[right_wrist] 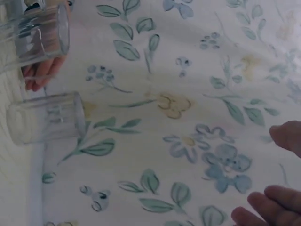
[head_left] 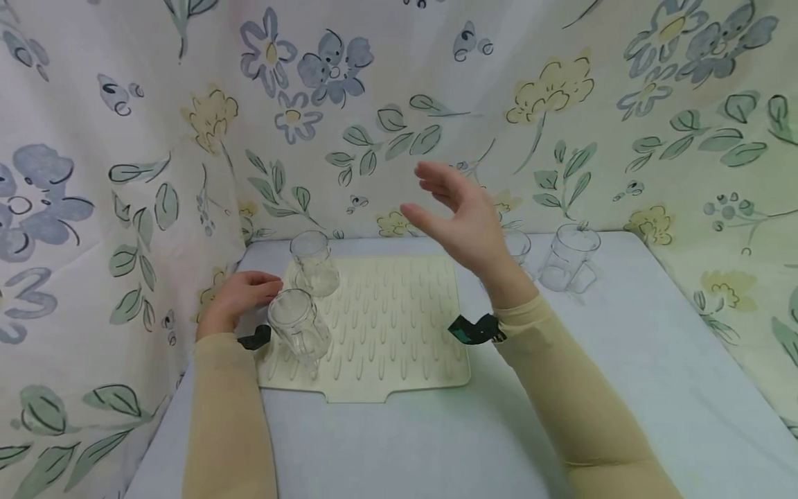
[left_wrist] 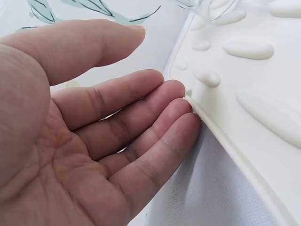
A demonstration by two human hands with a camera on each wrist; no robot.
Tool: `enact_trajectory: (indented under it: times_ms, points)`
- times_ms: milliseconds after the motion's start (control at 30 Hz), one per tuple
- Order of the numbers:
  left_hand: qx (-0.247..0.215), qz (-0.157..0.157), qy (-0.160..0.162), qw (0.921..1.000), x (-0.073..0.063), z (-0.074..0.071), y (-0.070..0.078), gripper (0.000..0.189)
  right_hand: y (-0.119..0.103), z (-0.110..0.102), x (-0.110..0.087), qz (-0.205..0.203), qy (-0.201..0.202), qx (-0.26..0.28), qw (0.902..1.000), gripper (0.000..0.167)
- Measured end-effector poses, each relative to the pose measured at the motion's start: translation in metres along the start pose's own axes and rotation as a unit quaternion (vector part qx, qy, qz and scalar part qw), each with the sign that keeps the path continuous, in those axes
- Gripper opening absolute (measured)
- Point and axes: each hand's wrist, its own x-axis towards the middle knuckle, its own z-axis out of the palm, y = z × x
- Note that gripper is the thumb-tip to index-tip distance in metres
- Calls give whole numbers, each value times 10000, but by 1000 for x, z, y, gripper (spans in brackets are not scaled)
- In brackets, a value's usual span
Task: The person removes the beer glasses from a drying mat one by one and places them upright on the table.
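My left hand point(head_left: 240, 296) is at the left edge of a cream ridged drying mat point(head_left: 399, 315). In the left wrist view its fingertips point(left_wrist: 186, 125) touch the mat's raised rim, the thumb held apart from them. Two clear glass mugs stand on the mat's left side: a nearer glass mug point(head_left: 299, 329) beside the left hand and a farther glass mug point(head_left: 316, 267) behind it. My right hand point(head_left: 466, 225) is raised in the air above the mat's far right corner, thumb spread from the fingers, holding nothing.
Right of the mat, a clear glass mug point(head_left: 569, 258) stands near the back of the white-covered table point(head_left: 623, 360). Another glass point(head_left: 519, 244) is partly hidden behind the right wrist. A flower-print curtain point(head_left: 386, 69) closes off the back and sides.
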Motion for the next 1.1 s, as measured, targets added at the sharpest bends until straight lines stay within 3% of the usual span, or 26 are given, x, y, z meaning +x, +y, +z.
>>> enact_trajectory:
  times_ms: [267,533,833,1100]
  points:
    - [125,58,106,9998,-1,0,2,67,24,67,16,441,-625,-148,9970,75]
    - [38,135,80,9999,-2,1,2,63,44,118,19,915,-1049,-137,9902,82]
    - [58,37,84,9999,-3,0,3,62,70,160,21,1251,-1313,-387,9827,102]
    - [23,74,101,9999,-4,2,6,61,86,180,20,1357,-1380,-492,9799,110]
